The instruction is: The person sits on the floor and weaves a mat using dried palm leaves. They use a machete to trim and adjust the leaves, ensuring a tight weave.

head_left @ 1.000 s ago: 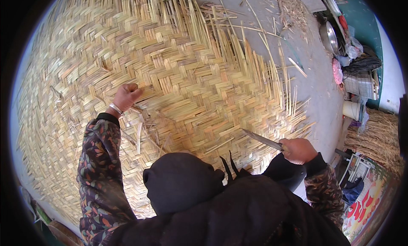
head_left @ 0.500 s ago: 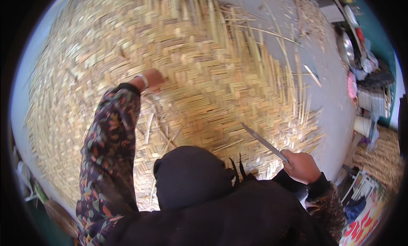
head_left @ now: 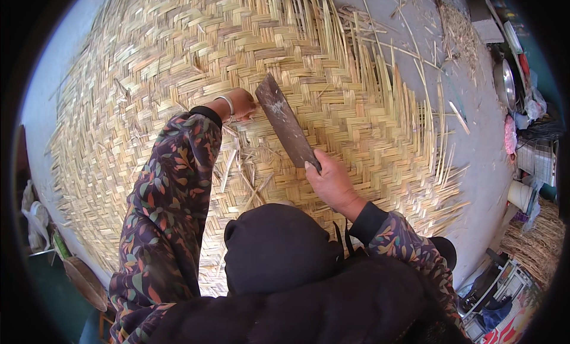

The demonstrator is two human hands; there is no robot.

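Note:
A large herringbone-woven mat of flat straw-coloured strips (head_left: pixel 178 65) spreads beneath both arms. My right hand (head_left: pixel 334 181) grips a broad, dark-bladed knife (head_left: pixel 285 119), its blade slanting up and left over the mat. The blade's far end lies just right of my left hand (head_left: pixel 242 104), which has a bracelet at the wrist. Its fingers are curled down against the weave; whatever they hold is hidden. Short loose strip ends (head_left: pixel 252 188) lie on the mat below that hand.
Uncut strip ends (head_left: pixel 386 89) stick out along the mat's right edge over the grey floor (head_left: pixel 469 148), where loose stalks lie. A metal bowl (head_left: pixel 506 86), a whitish bucket (head_left: pixel 521 194) and a straw bundle (head_left: pixel 537 240) stand along the right side.
My right hand has brought the knife up and left, beside my left hand, turning the blade's flat into view. My view has shifted slightly, and my left hand stays low on the mat.

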